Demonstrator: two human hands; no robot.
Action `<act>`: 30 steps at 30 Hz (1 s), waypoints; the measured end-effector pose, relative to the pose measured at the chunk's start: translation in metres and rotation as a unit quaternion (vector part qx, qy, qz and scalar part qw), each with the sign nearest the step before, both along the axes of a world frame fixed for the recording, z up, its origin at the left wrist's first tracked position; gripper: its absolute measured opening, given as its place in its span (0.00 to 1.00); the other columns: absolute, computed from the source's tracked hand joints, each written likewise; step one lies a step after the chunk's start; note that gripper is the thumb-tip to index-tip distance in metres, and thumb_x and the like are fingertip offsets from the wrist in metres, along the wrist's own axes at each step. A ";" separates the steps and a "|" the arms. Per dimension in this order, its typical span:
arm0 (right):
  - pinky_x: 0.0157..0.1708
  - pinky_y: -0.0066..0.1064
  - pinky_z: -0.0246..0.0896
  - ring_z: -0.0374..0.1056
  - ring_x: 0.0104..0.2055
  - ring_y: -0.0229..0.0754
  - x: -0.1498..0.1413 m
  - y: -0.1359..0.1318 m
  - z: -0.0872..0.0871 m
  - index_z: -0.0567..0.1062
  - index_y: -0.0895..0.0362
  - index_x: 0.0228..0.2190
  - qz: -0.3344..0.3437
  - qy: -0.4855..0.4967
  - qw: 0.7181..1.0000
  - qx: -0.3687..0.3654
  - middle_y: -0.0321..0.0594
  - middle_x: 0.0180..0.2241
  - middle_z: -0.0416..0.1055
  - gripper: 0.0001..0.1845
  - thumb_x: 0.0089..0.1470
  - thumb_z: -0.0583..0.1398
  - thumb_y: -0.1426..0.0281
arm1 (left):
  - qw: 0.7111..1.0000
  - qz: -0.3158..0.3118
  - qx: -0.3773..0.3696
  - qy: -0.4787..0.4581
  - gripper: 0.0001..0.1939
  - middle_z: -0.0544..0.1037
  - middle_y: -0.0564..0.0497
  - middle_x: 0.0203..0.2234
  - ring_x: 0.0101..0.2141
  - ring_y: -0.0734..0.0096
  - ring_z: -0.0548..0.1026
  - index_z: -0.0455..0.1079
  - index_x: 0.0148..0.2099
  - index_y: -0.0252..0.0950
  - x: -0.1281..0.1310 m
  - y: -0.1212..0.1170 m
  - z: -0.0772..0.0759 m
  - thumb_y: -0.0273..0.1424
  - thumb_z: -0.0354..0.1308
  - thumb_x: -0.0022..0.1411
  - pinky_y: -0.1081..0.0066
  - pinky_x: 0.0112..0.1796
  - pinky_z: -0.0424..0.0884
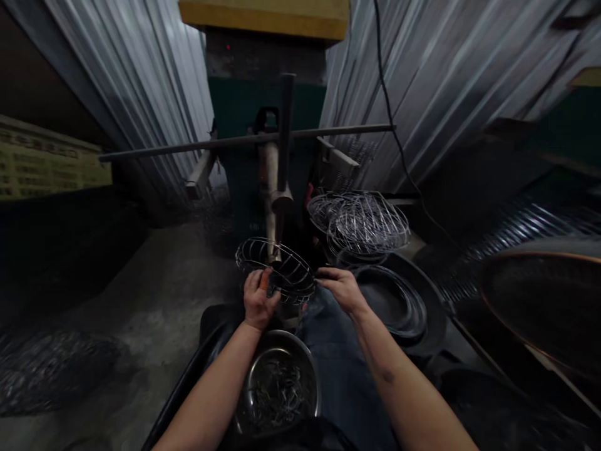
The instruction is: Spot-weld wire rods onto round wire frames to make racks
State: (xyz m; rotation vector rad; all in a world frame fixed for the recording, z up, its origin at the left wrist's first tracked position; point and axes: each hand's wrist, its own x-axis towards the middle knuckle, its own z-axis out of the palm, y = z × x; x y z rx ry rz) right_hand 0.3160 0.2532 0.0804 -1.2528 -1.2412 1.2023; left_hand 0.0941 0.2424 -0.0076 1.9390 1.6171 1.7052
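A round wire basket is held tilted in front of me, below the metal arms of a machine. My left hand is closed around an orange-handled tool at the basket's near left; its working end is hard to make out. At the basket's right edge, my right hand is closed, fingers pinching the wire rim. Between my forearms a shiny metal bowl holds many small bent wire pieces.
Several wire baskets are stacked to the right of the machine. Below them, wire rings lie in a dark round tub. A long horizontal bar crosses ahead. A yellow crate stands left, and a black cable hangs at right.
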 end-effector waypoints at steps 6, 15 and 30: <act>0.39 0.37 0.66 0.72 0.33 0.46 -0.005 0.000 -0.018 0.82 0.58 0.25 -0.006 -0.023 1.000 -0.009 0.40 0.28 0.77 0.15 0.30 0.70 0.64 | 0.985 0.046 0.109 0.128 0.26 0.72 0.42 0.47 0.52 0.55 0.68 0.68 0.57 0.36 -0.009 0.003 -0.020 0.26 0.59 0.55 0.54 0.54 0.65; 0.31 0.32 0.65 0.68 0.28 0.42 -0.020 -0.022 -0.007 0.81 0.56 0.23 -0.019 -0.045 0.998 0.033 0.38 0.23 0.75 0.08 0.39 0.66 0.64 | 0.993 0.012 0.093 0.076 0.27 0.71 0.43 0.46 0.48 0.59 0.71 0.65 0.58 0.35 -0.013 0.004 -0.015 0.32 0.63 0.56 0.59 0.49 0.71; 0.37 0.36 0.68 0.72 0.34 0.45 -0.022 -0.023 -0.008 0.81 0.56 0.29 -0.085 -0.115 0.981 0.132 0.41 0.30 0.77 0.09 0.45 0.64 0.64 | 0.994 0.014 0.082 0.077 0.30 0.72 0.44 0.44 0.45 0.60 0.72 0.64 0.58 0.35 -0.007 0.004 -0.010 0.30 0.63 0.53 0.60 0.47 0.72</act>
